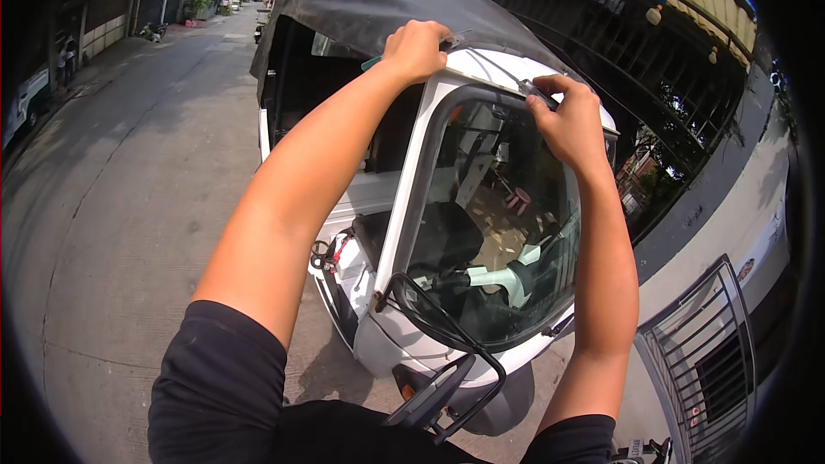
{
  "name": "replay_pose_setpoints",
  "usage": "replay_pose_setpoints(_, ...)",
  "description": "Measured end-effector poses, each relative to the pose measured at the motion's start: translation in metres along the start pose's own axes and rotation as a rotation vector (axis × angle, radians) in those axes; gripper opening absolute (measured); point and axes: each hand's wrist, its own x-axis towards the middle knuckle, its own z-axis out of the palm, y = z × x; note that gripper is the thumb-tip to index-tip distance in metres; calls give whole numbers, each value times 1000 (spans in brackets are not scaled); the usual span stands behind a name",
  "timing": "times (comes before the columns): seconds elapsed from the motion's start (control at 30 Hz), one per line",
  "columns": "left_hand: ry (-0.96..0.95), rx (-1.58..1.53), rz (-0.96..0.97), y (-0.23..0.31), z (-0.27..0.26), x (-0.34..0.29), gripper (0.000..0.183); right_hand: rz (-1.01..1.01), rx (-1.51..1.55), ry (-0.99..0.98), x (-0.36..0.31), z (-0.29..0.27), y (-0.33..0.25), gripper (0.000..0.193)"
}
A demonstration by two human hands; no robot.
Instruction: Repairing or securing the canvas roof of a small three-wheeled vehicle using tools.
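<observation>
Both my arms reach up to the roof front of a white three-wheeled vehicle point(391, 198) with a black soft top point(369, 0). My left hand point(417, 51) is closed at the roof's corner around a hand tool point(371, 63). The tool's green end shows behind the wrist, and a metal tip shows past the fingers. Above the windshield point(490, 206), my right hand point(567, 116) is closed on a dark-handled tool point(543, 100). From its metal collar a thin rod point(498, 67) slants up-left across the white roof edge. Where the rod ends is hard to make out.
A black-framed mirror point(443, 314) juts out near my chest. Loose tools point(331, 253) lie by the vehicle's open side. A metal railing point(700, 352) and a grey wall point(730, 180) stand to the right. A concrete road point(146, 189) runs along the left.
</observation>
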Motion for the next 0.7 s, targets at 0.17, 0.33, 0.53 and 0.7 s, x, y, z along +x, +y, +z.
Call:
replay_pose_setpoints(0.17,-85,12,-13,-2,-1,4,36,42,108,4,9,0,1,31)
replay_pose_setpoints(0.33,-160,163,132,7,-14,11,33,-51,32,-8,22,1,2,31)
replay_pose_setpoints(0.53,-140,381,215,2,-6,9,16,-239,-47,-58,30,-4,-3,25)
replay_pose_setpoints(0.7,-75,405,330,-11,1,5,14,-419,-180,-31,25,4,1,18)
